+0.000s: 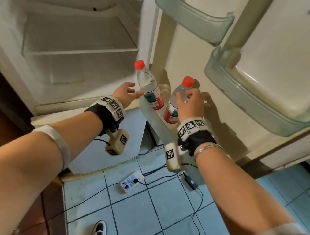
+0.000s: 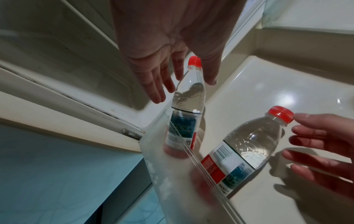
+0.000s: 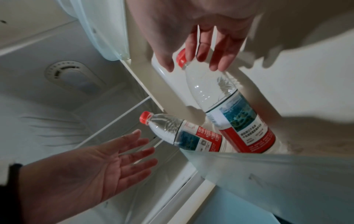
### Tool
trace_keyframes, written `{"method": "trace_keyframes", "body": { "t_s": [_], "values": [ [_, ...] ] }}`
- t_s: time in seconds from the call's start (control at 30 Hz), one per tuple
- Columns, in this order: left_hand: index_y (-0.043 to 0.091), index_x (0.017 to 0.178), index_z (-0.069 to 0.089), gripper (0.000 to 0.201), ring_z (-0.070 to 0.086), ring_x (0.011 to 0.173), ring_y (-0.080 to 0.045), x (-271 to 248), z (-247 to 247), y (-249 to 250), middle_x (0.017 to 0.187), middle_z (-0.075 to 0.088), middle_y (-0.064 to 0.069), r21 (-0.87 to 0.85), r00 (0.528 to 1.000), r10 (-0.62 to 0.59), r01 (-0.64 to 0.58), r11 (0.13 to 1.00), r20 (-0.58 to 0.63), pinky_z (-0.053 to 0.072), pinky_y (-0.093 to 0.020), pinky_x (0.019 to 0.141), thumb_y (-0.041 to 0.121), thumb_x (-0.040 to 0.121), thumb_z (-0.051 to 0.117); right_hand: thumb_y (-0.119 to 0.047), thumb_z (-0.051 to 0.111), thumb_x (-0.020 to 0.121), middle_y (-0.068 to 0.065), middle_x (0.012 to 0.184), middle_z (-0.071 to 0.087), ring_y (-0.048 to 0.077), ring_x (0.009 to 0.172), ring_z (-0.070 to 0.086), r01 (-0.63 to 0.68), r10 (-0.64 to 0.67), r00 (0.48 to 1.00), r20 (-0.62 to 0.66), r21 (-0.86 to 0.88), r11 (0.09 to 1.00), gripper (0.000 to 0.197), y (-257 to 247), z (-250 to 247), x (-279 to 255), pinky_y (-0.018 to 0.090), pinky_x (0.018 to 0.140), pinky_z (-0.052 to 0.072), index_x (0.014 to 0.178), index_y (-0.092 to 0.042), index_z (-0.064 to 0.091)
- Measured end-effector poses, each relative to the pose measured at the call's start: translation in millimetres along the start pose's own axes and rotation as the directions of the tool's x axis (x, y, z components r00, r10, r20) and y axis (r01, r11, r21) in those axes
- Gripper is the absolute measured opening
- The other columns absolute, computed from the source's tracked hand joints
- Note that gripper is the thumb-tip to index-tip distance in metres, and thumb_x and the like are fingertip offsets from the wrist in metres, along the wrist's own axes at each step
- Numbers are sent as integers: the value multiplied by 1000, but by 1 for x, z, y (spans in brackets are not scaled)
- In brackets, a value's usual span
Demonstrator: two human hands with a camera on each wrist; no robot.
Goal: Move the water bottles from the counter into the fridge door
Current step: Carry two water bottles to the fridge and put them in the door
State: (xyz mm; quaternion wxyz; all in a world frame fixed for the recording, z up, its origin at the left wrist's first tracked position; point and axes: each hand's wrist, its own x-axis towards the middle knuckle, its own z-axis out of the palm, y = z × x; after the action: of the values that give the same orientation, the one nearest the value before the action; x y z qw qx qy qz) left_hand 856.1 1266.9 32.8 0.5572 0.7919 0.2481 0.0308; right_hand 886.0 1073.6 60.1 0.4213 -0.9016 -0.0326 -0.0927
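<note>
While both water bottles, left bottle [image 1: 149, 85] and right bottle [image 1: 176, 102], stand in the bottom door shelf [image 1: 151, 115] of the fridge door, the left hand [image 1: 126, 92] hovers beside the first, fingers spread and holding nothing. The right hand [image 1: 191, 102] has loose, straight fingers at the second bottle's neck; contact is unclear. Best practice, as judged: draw both hands clear without tipping either bottle; bottle bases are blurred behind the frosted shelf wall, and the desk is out of view.

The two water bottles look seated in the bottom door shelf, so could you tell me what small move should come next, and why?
Probably draw both hands back. Both bottles stand in the bottom door shelf; the left hand is open beside one, and the right hand has loose fingers at the other's neck, gripping nothing.
</note>
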Motion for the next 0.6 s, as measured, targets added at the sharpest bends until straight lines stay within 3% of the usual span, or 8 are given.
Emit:
{"method": "trace_keyframes", "body": {
  "t_s": [0.17, 0.27, 0.4, 0.6],
  "values": [
    [15, 132, 47, 47, 55, 117, -24, -34, -18, -4, 131, 56, -8, 27, 996, 62, -61, 998, -64, 46, -43, 101, 30, 89, 59, -29, 52, 92, 9, 113, 61, 25, 104, 57, 95, -100, 984, 144, 42, 995, 28, -18, 2, -19, 32, 85, 43, 108, -7, 59],
    [15, 131, 49, 45, 56, 116, -24, -54, -38, -7, 130, 57, -7, 68, 991, 96, -90, 994, -90, 47, -44, 100, 30, 90, 57, -29, 49, 93, 10, 114, 63, 25, 105, 58, 128, -146, 955, 258, 86, 988, 29, -35, 11, -32, 29, 86, 43, 111, -8, 61],
    [15, 130, 50, 42, 56, 115, -24, -84, -70, -19, 129, 58, -6, 98, 982, 117, -103, 990, -147, 47, -44, 99, 30, 91, 56, -30, 48, 94, 12, 120, 61, 27, 114, 53, 168, -202, 919, 340, 127, 978, 33, -64, 31, -58, 30, 97, 38, 116, -10, 62],
    [11, 127, 52, 38, 58, 111, -23, -145, -123, -57, 126, 60, -9, 70, 950, 91, -73, 995, -298, 49, -34, 92, 25, 92, 55, -27, 47, 95, 8, 117, 65, 24, 109, 56, 230, -313, 828, 465, 226, 946, 28, -106, 63, -121, 23, 85, 37, 112, -10, 62]
  ]
}}
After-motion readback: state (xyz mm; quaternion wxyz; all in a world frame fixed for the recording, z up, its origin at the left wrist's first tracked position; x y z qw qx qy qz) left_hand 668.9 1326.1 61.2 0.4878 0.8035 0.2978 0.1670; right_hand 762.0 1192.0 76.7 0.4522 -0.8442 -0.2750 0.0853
